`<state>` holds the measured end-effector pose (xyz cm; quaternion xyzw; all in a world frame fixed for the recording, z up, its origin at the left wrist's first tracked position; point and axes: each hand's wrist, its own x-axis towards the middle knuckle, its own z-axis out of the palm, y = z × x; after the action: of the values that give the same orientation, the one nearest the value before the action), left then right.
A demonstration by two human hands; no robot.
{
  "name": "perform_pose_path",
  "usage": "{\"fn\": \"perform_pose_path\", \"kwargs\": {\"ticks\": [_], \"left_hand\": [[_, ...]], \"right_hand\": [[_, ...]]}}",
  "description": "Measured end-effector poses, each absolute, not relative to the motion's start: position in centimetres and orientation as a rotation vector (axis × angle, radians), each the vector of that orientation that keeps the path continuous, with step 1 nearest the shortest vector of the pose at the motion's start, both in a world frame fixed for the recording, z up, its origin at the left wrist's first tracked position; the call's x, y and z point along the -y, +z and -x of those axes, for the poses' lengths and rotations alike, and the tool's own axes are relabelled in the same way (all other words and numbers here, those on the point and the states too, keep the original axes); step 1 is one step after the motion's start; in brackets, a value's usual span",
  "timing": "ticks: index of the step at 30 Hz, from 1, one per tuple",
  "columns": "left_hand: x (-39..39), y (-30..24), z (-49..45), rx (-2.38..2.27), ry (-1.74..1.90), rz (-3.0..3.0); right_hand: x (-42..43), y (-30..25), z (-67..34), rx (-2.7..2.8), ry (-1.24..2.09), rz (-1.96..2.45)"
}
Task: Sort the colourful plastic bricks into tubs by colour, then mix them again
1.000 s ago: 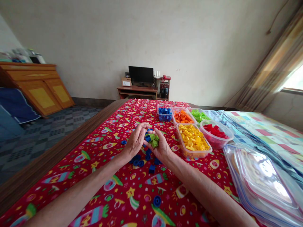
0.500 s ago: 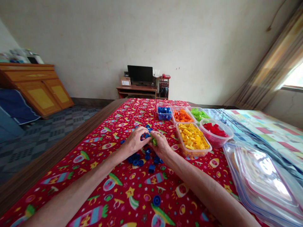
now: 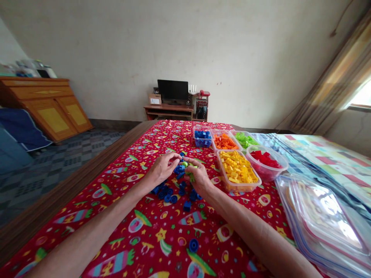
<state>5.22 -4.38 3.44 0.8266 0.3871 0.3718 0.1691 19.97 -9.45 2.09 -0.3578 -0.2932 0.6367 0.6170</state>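
Note:
My right hand [image 3: 199, 177] is closed around light green building blocks [image 3: 191, 170], which show between its thumb and fingers. Just to its left, my left hand [image 3: 164, 166] has thumb and fingertips pinched together; what lies between them is too small to make out. Under and between both hands, blue building blocks [image 3: 179, 170] are spread on the red patterned tablecloth [image 3: 116, 220]. Several round blue pieces [image 3: 167, 197] lie below the left hand, and a square blue block [image 3: 187, 206] sits nearer me. A single round blue piece [image 3: 193, 245] lies apart, close to my body.
Right of my hands stand clear tubs: yellow blocks [image 3: 239, 168], red blocks [image 3: 265, 159], orange blocks [image 3: 226, 141], green blocks [image 3: 245, 139] and blue blocks [image 3: 203, 138]. Stacked clear lids [image 3: 324, 220] lie at the right. Beyond the table are a desk and monitor [image 3: 173, 91].
My left hand's fingertips have drawn away from the blue pieces, now more visible between the hands. My right hand still holds green blocks. The view has shifted slightly.

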Motion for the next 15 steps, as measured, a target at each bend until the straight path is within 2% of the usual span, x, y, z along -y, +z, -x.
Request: {"fn": "perform_pose_path", "kwargs": {"ticks": [6, 15], "left_hand": [[4.7, 3.7, -5.4, -1.079, 1.032, -2.406], [5.0, 3.3, -5.9, -1.016, 0.942, -2.543]], "right_hand": [[9.4, 2.4, -20.6, 0.617, 1.587, 0.703], [9.1, 2.8, -21.1, 0.548, 1.586, 0.645]]}}
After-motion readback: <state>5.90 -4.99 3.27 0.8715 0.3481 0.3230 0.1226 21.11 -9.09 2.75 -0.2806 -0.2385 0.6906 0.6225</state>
